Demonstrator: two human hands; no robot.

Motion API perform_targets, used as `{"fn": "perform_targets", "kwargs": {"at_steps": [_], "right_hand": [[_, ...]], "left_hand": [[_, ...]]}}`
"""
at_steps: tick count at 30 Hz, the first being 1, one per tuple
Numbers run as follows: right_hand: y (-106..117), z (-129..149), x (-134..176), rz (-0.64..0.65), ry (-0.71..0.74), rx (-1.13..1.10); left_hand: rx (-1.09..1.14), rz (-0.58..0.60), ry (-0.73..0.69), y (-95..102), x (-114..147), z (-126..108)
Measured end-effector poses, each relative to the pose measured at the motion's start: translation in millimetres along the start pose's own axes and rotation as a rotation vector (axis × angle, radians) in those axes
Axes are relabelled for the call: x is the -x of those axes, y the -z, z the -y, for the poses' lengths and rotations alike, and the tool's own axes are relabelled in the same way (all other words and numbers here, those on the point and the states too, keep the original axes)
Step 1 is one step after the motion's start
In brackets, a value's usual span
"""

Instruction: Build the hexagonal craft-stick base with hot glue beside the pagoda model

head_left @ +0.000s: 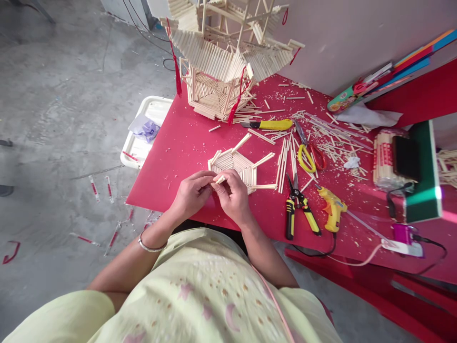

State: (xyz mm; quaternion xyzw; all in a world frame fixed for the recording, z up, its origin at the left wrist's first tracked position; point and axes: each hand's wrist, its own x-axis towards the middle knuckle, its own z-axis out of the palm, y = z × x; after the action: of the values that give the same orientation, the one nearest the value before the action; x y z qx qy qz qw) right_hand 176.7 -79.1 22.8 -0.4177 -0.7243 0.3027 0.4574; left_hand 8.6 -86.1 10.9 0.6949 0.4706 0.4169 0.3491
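Observation:
Both hands meet over the near edge of the red table, in front of a small polygonal panel of wooden sticks [228, 163] with sticks jutting out from its corners. Between the thumb and fingers of my right hand [233, 195] is a short piece of wooden stick [220, 179], its pale end showing. My left hand [194, 193] is closed beside it, fingertips touching the right hand; whatever its fingers pinch is hidden. Part of the panel's near side is covered by the hands.
A tall stick pagoda [214, 52] with red tassels stands at the back. Rightward lie a yellow utility knife [274, 125], scissors [307, 158], cutting pliers [291, 212], a glue gun [333, 208] with its cord, and scattered sticks [284, 159]. A phone [406, 157] rests on bundled sticks.

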Motion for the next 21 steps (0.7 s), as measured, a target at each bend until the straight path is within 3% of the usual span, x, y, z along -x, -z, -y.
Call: {"fn": "perform_targets", "kwargs": {"at_steps": [21], "right_hand": [[-0.7, -1.3, 0.9, 0.007, -0.008, 0.023]], "left_hand": [[0.031, 0.018, 0.037, 0.1, 1.1, -5.9]]}}
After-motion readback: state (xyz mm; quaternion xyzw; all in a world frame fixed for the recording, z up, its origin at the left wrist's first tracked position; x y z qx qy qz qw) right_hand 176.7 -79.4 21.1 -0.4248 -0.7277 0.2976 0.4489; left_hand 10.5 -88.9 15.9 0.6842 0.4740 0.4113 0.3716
